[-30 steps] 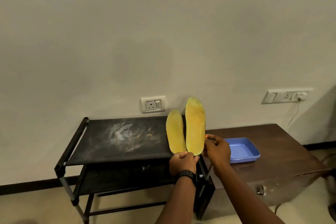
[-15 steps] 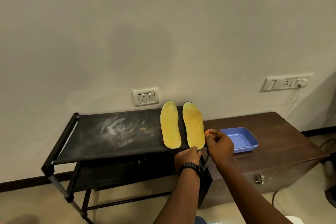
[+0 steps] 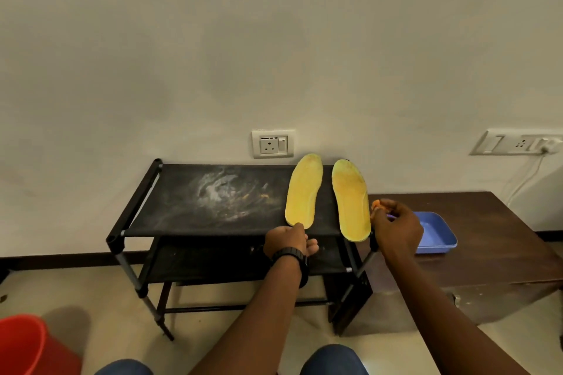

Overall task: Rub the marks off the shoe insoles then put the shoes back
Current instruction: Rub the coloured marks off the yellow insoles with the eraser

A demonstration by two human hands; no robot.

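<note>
insoles [image 3: 304,192] flat on rack [image 3: 170,222] — left hand [image 3: 288,240] loosely curled, touching one heel (right hand [image 3: 396,228] pinches orange eraser [image 3: 376,204]).

- A blue tray [image 3: 438,237] sits on a dark wooden table [image 3: 502,222].
- A red bucket [image 3: 27,347] stands on the floor, lower left.
- A wall socket [image 3: 273,144]; a switch panel [image 3: 515,143] with white cable [image 3: 524,179].

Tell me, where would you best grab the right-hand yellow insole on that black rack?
Probably the heel end of the right insole, from the front. It lies flat on the rack, so its sides offer no grip, but the heel seems to overhang the front edge. The left hand is free; the right hand pinches a small orange piece.
</note>
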